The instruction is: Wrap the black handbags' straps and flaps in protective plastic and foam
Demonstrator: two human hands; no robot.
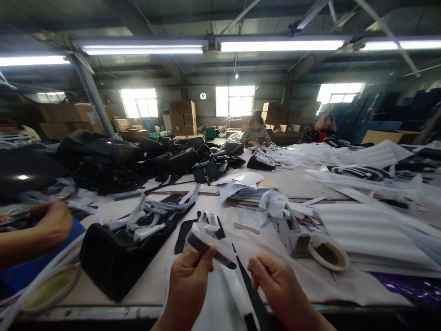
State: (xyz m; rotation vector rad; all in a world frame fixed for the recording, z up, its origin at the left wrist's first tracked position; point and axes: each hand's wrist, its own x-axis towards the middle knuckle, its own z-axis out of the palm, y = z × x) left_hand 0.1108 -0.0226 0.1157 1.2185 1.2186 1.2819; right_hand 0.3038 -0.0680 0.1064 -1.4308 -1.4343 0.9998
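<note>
My left hand [193, 278] is closed, thumb on top, around a dark strap [223, 258] partly wrapped in thin white film. The wrapped part loops up above the fingers, and the strap's black tip points toward my right hand [274, 278]. That hand is curled with thumb and forefinger together, apart from the strap tip; whatever it may pinch is hidden. Below and between the hands, a long black strip [251, 287] and a white-wrapped strap [237, 289] lie over white sheeting. A flat black piece [184, 234] rests just behind my left hand.
A black handbag [113, 257] with film-wrapped handles lies left. Behind are stacked papers [241, 188]; to the right, a metal box [292, 236], a bowl of brown stuff [329, 253] and white foam sheets [372, 234]. A co-worker's arm [41, 234] is at far left.
</note>
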